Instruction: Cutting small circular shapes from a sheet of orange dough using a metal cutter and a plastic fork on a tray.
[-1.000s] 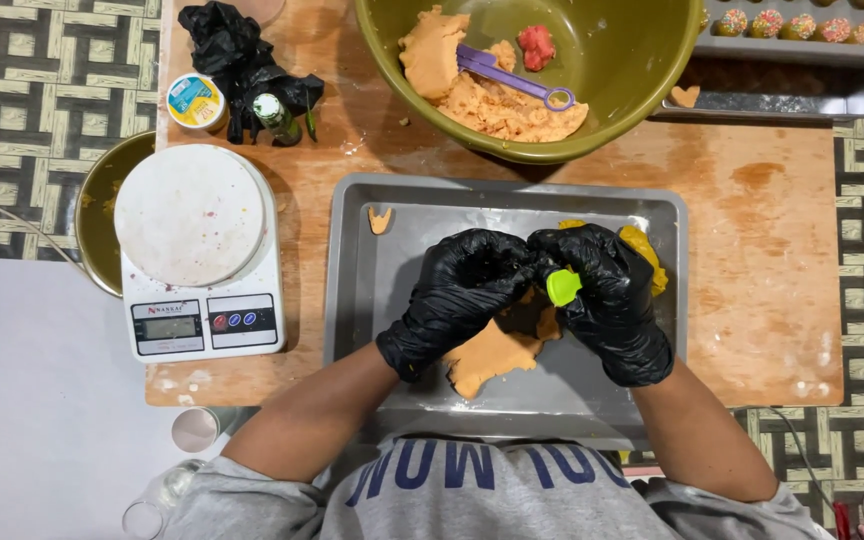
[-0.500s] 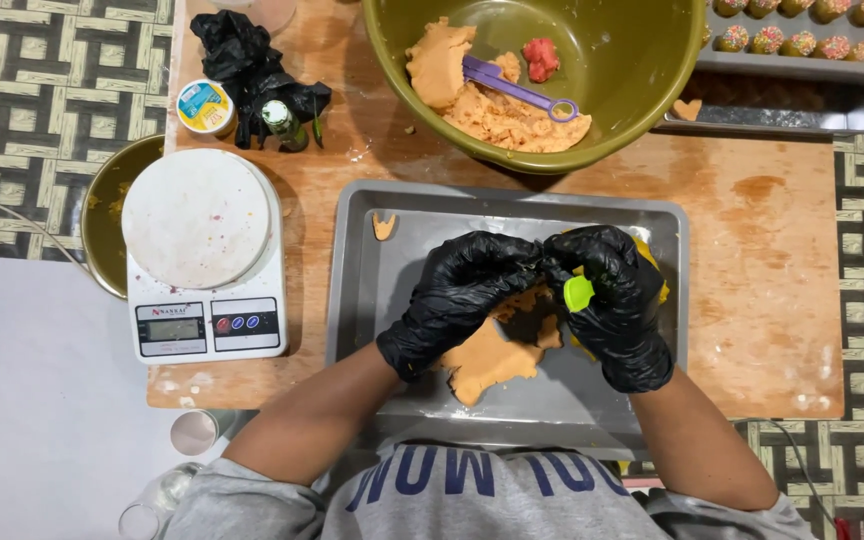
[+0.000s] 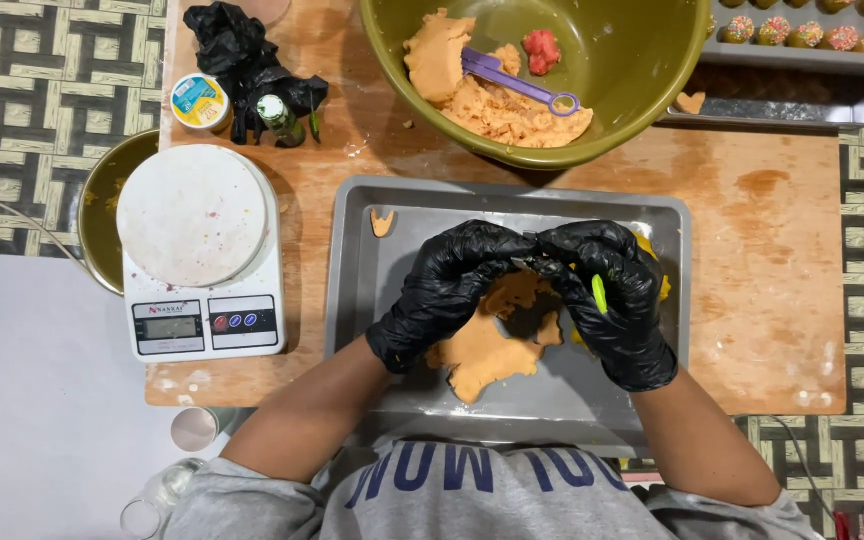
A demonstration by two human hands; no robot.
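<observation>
- Meeting fingertip to fingertip, the left hand (image 3: 449,288) and right hand (image 3: 607,295), both in black gloves, pinch something small between them above the metal tray (image 3: 357,260); what exactly sits in the pinch is hidden.
- The right hand is also curled around a small green tool (image 3: 599,293), with something yellow just behind it.
- Directly below the hands, the flat orange dough sheet (image 3: 487,352) lies on the tray with a ragged hole in it.
- Working low over the tray seems wise, so any crumbs land there.
- One dough scrap (image 3: 383,222) lies at the tray's far-left corner.
- Farther off sit the green bowl (image 3: 642,60) of dough, with a purple scoop (image 3: 515,80), and the kitchen scale (image 3: 200,255) at left.
</observation>
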